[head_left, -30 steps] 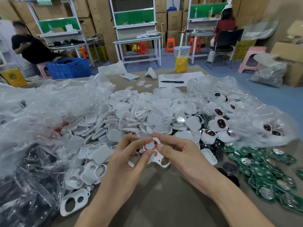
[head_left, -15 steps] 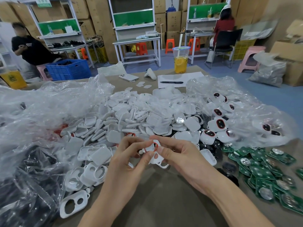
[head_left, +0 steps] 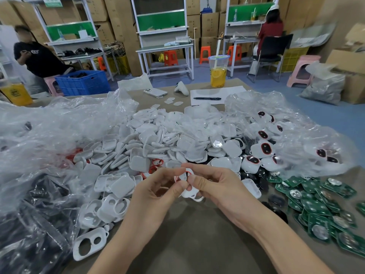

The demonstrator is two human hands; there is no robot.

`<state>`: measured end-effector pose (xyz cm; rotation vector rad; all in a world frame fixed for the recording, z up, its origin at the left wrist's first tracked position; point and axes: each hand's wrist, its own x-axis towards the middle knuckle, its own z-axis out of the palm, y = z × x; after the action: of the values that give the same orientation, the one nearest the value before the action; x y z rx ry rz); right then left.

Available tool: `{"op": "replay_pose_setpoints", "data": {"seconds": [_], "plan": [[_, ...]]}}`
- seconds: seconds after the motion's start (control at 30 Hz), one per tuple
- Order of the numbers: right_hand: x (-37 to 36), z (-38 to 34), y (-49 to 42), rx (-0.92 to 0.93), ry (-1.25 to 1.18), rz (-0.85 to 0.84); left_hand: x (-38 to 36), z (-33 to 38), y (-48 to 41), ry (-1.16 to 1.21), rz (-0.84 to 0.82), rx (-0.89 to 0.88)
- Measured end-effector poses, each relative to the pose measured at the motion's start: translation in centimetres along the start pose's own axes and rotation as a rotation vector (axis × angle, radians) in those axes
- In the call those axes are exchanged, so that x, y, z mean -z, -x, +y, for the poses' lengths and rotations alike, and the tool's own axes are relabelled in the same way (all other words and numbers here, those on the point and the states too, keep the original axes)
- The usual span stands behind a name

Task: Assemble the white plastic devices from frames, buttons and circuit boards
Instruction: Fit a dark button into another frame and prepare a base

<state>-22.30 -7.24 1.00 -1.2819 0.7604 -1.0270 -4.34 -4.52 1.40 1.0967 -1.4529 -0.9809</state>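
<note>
Pinching that white frame dead centre of the picture, left hand and right hand each grip one side, its long axis running top-to-bottom with the red ring up top between both thumbs.

Bare tabletop is lying open up front; white casings, plastic bags and circuit boards are crowding around it.
</note>
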Motion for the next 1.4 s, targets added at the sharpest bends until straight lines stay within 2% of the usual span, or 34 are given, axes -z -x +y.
{"op": "replay_pose_setpoints", "data": {"seconds": [0.23,0.37,0.5,0.73,1.03,1.4], "plan": [[0.1,-0.1,-0.1,-0.016,-0.091,-0.028,0.3,-0.1,-0.3,0.339,-0.085,0.118],[0.0,-0.4,-0.1,-0.012,-0.2,-0.129,0.3,0.1,-0.4,0.425,-0.089,0.168],[-0.2,-0.2,-0.3,-0.029,-0.286,-0.122,0.2,-0.2,-0.6,0.507,-0.081,0.173],[-0.3,-0.2,-0.2,-0.041,-0.279,-0.094,0.5,-0.6,-0.7,0.441,-0.079,0.181],[-0.3,-0.2,-0.2,0.004,-0.107,-0.163,0.6,-0.7,-0.7,0.353,-0.094,0.155],[-0.2,0.4,-0.5,0.001,-0.046,-0.075,0.3,-0.9,-0.9,0.269,-0.059,0.156]]}}
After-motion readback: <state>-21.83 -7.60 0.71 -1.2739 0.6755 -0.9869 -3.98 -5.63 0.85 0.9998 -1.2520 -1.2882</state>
